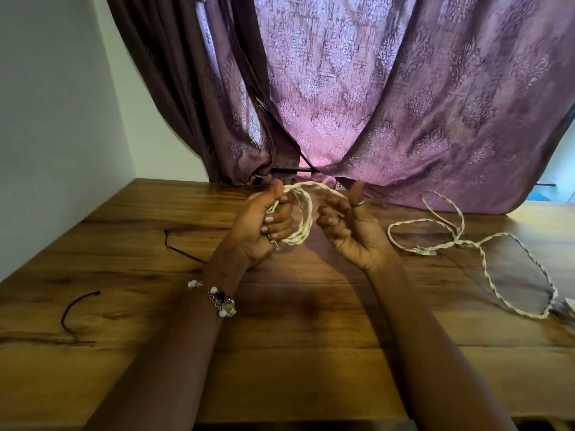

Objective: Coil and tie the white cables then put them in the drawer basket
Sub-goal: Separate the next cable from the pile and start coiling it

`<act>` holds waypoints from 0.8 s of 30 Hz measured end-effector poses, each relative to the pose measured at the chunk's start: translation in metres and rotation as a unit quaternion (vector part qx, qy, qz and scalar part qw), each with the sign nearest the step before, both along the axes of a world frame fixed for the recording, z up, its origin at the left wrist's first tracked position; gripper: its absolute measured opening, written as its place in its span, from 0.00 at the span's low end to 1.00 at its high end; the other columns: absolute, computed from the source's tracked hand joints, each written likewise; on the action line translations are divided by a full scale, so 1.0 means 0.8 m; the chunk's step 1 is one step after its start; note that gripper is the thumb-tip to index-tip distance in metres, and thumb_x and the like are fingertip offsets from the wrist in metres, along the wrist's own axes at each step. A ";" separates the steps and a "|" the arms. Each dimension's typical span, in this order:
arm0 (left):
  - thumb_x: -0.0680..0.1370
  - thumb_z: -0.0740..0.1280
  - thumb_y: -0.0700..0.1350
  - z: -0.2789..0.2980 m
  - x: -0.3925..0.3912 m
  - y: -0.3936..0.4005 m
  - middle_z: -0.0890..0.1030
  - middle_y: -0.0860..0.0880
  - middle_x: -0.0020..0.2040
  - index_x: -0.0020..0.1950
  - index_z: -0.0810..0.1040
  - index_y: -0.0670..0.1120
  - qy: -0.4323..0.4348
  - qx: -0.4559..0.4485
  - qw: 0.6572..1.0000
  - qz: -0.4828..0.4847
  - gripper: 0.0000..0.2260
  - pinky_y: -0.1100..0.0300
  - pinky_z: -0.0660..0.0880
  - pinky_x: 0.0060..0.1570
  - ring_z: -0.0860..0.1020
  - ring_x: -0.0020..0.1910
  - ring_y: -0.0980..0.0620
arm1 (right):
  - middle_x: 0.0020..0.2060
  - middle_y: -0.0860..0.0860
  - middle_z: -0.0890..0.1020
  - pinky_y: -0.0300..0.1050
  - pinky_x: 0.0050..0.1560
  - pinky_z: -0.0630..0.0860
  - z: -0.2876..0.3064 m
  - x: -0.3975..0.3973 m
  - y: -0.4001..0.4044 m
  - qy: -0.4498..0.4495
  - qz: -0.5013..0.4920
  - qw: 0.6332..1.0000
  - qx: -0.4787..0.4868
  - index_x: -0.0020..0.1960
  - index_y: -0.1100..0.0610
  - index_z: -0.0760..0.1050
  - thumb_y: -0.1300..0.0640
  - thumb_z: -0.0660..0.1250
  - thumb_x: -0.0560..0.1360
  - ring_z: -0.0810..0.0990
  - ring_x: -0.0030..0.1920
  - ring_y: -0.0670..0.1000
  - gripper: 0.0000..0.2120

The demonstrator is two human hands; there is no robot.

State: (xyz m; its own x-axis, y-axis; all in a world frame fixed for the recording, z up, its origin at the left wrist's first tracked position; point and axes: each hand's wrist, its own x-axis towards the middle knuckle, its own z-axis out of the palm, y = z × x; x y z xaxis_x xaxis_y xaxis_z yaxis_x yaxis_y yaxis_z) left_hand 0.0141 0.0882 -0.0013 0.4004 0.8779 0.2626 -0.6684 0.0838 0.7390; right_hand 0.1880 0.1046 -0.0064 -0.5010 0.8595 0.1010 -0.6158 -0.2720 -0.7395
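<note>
Forearms cut off below, my left hand (264, 222) gripping upright cable coil (298, 219), partly hidden by fingers, my right hand (348, 225) curled round its strand, second cable (485, 259) sprawled right of it on table (124, 306).

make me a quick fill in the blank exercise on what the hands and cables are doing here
1. The left hand grips a coil of white twisted cable held ____ the brown wooden table.
2. The right hand feeds a strand to the coil; its thumb wears a ____.
3. A second white twisted cable lies ____ on the table.

Missing words: above; ring; uncoiled
</note>
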 end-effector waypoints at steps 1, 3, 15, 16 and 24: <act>0.76 0.56 0.55 0.000 -0.001 0.002 0.62 0.55 0.16 0.37 0.65 0.45 -0.013 -0.015 1.000 0.004 0.15 0.72 0.54 0.15 0.58 0.12 0.62 | 0.29 0.52 0.69 0.30 0.15 0.59 0.001 -0.004 -0.006 -0.048 0.000 0.999 -0.018 0.41 0.58 0.69 0.48 0.81 0.59 0.67 0.24 0.43 0.25; 0.76 0.56 0.58 -0.001 -0.003 0.008 0.61 0.55 0.17 0.35 0.65 0.47 -0.010 -0.042 0.998 0.034 0.17 0.71 0.53 0.14 0.57 0.12 0.61 | 0.27 0.51 0.68 0.30 0.13 0.57 0.003 -0.001 -0.020 -0.165 0.014 0.986 0.014 0.40 0.58 0.68 0.44 0.67 0.71 0.65 0.22 0.42 0.17; 0.73 0.62 0.59 -0.012 0.004 0.006 0.59 0.53 0.18 0.32 0.62 0.47 0.142 -0.015 0.987 0.075 0.19 0.72 0.55 0.18 0.56 0.13 0.60 | 0.49 0.47 0.83 0.41 0.51 0.76 -0.005 0.009 -0.003 -0.462 -0.297 0.764 0.339 0.55 0.52 0.79 0.55 0.74 0.71 0.79 0.49 0.46 0.13; 0.73 0.62 0.59 -0.012 0.003 0.006 0.59 0.54 0.18 0.32 0.61 0.47 0.130 -0.016 0.989 0.071 0.20 0.72 0.55 0.17 0.56 0.13 0.60 | 0.46 0.49 0.83 0.42 0.50 0.77 -0.006 0.006 -0.004 -0.467 -0.277 0.771 0.333 0.54 0.54 0.80 0.58 0.73 0.72 0.80 0.46 0.46 0.10; 0.81 0.51 0.60 -0.007 0.001 0.007 0.60 0.55 0.15 0.24 0.67 0.49 -0.059 -0.067 0.995 0.048 0.28 0.70 0.55 0.16 0.58 0.12 0.60 | 0.25 0.55 0.74 0.37 0.22 0.66 0.001 -0.004 -0.014 -0.255 -0.308 0.902 0.166 0.43 0.66 0.77 0.70 0.60 0.78 0.65 0.19 0.46 0.09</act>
State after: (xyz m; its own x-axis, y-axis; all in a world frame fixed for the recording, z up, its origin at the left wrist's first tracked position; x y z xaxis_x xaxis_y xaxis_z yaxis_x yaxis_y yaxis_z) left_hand 0.0148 0.0941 -0.0066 0.2866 0.9410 0.1799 -0.7593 0.1087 0.6416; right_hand 0.1845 0.0934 -0.0053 0.0062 0.9553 0.2955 -0.1322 0.2937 -0.9467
